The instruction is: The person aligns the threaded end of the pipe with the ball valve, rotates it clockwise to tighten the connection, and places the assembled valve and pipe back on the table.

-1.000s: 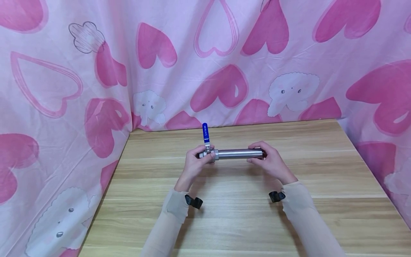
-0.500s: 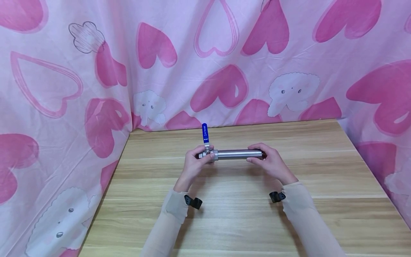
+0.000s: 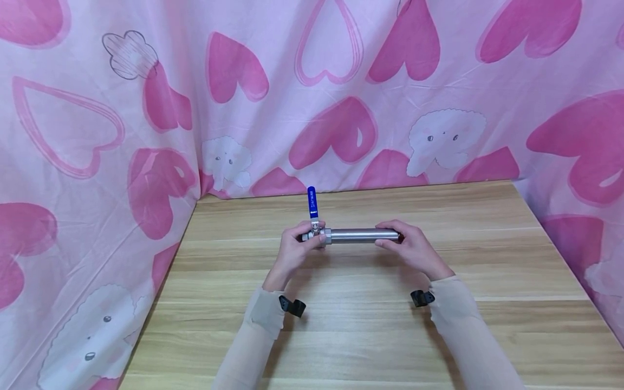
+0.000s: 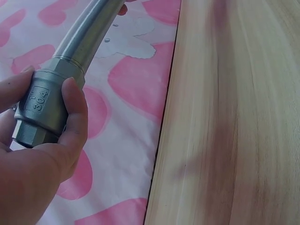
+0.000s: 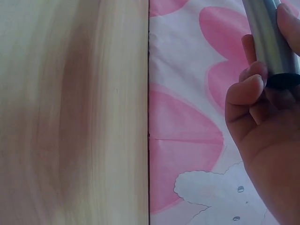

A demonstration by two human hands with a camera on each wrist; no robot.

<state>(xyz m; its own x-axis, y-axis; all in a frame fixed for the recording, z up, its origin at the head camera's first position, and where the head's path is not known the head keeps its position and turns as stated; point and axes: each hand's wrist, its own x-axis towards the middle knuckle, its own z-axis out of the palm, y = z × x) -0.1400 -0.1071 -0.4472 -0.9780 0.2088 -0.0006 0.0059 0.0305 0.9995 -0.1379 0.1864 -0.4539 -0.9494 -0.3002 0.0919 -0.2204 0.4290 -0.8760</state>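
A steel pipe lies level above the wooden table, joined at its left end to a metal valve body whose blue lever handle points up. My left hand grips the valve body, stamped 304, with thumb and fingers curled round it. My right hand holds the pipe's right end, fingers wrapped under it by a dark end cap.
Pink cloth with hearts and white cartoon shapes hangs behind the table and drapes down both its sides. Black wrist straps sit on both pale sleeves. The table's left edge borders the cloth.
Both hands and the pipe have sunk very slightly toward the table; the grips are unchanged.
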